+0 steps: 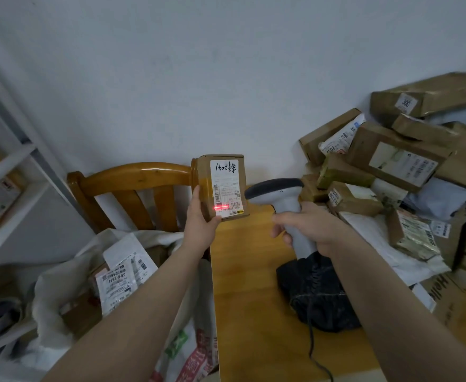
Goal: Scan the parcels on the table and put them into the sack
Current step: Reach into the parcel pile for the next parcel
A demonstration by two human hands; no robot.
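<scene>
**Box under scanner beam**

Near left: white sack (69,274), mouth open, labelled parcels inside. On the table (253,299), a black bag parcel (317,293) lies below the right wrist. Right hand (306,224) wraps the scanner (281,194) handle. Left hand (198,221) grips a small cardboard box (223,186) upright over the table's left edge, red laser line (220,207) on its label. Parcel pile (391,166) far right, wooden chair (132,183) far left.

worktop (242,285): yellow wood, bare along its left side | near centre: black plastic-wrapped parcel (317,296) lying flat, dark cable (312,343) trailing across it toward the near edge | right side, far to near: heap of brown cardboard boxes (397,158) and white mailers (369,235), overlapping, labels facing all ways
</scene>
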